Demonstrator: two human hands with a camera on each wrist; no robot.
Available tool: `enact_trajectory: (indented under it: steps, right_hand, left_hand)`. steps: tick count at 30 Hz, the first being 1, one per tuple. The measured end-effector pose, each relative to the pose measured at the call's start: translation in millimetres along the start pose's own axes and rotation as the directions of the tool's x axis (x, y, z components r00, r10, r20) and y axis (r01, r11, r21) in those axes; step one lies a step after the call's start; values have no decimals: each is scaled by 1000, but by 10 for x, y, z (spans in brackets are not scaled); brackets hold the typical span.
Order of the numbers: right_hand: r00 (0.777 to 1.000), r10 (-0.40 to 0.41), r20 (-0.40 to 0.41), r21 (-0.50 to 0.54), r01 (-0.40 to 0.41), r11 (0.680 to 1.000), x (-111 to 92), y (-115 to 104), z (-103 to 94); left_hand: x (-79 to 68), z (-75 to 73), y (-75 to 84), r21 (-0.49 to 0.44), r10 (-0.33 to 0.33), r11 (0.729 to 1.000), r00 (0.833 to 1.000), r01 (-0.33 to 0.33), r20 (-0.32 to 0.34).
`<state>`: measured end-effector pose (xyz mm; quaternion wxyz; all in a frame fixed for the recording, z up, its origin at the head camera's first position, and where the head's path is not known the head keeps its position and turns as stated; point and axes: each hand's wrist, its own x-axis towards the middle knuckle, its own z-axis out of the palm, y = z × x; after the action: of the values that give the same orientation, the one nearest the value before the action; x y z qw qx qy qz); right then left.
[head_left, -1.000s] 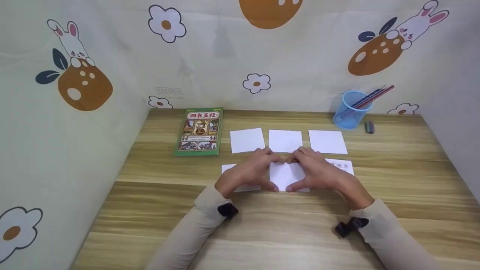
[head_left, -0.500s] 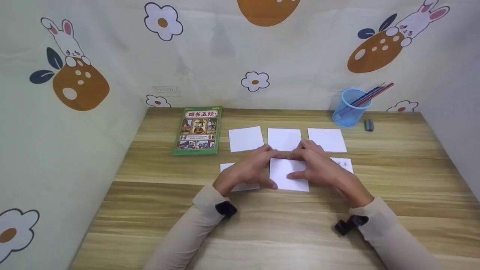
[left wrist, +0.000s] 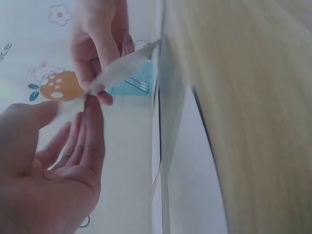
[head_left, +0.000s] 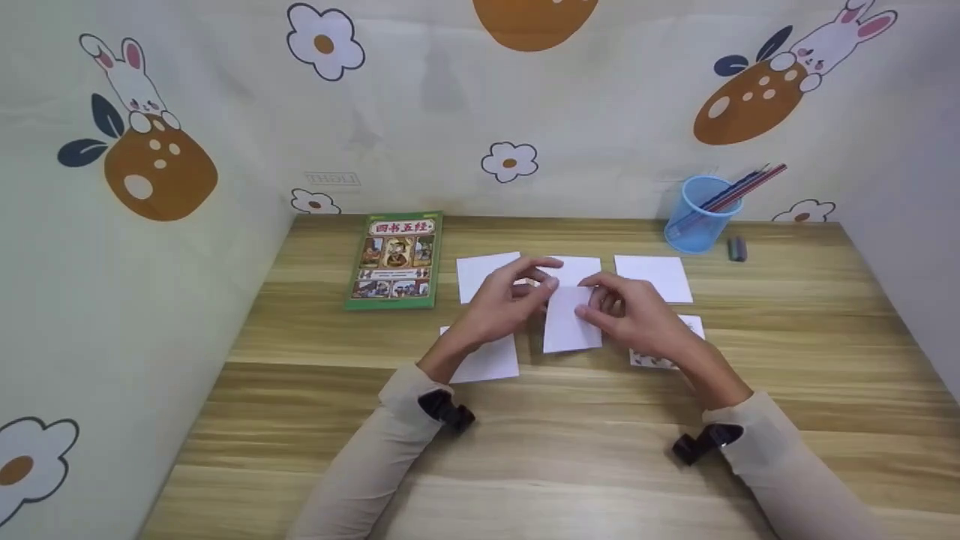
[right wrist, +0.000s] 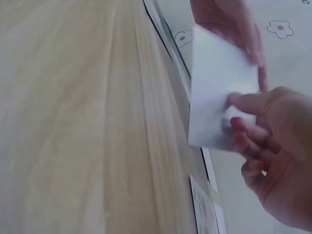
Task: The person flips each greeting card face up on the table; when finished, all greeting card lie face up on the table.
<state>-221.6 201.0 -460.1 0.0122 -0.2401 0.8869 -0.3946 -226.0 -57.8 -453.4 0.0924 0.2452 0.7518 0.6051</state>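
Observation:
A white card [head_left: 571,321] is held up off the table between both hands, tilted, its blank face toward the head camera. My right hand [head_left: 643,319] pinches its right edge, the thumb in front and the fingers behind. At the card's top left corner my left hand [head_left: 499,304] pinches with thumb and fingertips, as the left wrist view also shows. In the right wrist view the left hand [right wrist: 239,29] is partly hidden behind the card [right wrist: 219,87]. Below the right forearm lies a card with printed marks [head_left: 652,360], partly covered.
Blank white cards lie in the back row, such as the right one [head_left: 654,279], and another lies front left [head_left: 487,360]. A green book [head_left: 394,261] is at the back left. A blue pen cup [head_left: 701,217] with pencils stands back right beside a small dark block [head_left: 737,249].
The middle front card has been lifted off the table and tilted up. Both hands have shifted from framing it flat to pinching it, the left hand moving up to its top corner.

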Motion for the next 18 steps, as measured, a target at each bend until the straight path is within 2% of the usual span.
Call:
enact_trajectory:
  steps: [2, 3, 8, 10, 14, 18]
  right_hand:
    - [1000, -2, -30, 60, 4, 998, -9, -3, -12]
    - [999, 0, -43, 88, 4, 996, -14, -2, -17]
    - [996, 4, -87, 191, 12, 982, -20, 24, -28]
    - [996, 1, -94, 221, 20, 975, -18, 37, -31]
    - [997, -43, -67, 319, 62, 946, -23, 42, -42]
    - [993, -120, 11, 410, 105, 906, -35, 31, -67]
  left_hand:
    - [12, -3, -2, -89, -34, 996, 999, 33, -6]
    - [14, -3, -5, -96, -47, 994, 999, 46, -2]
    - [14, 24, -46, 38, -77, 996, 995, 75, 59]
    - [9, 38, -61, 66, -82, 995, 992, 76, 94]
    - [-8, 74, -90, 36, -49, 998, 985, 43, 163]
    - [-11, 87, -114, 53, -25, 998, 986, 17, 163]
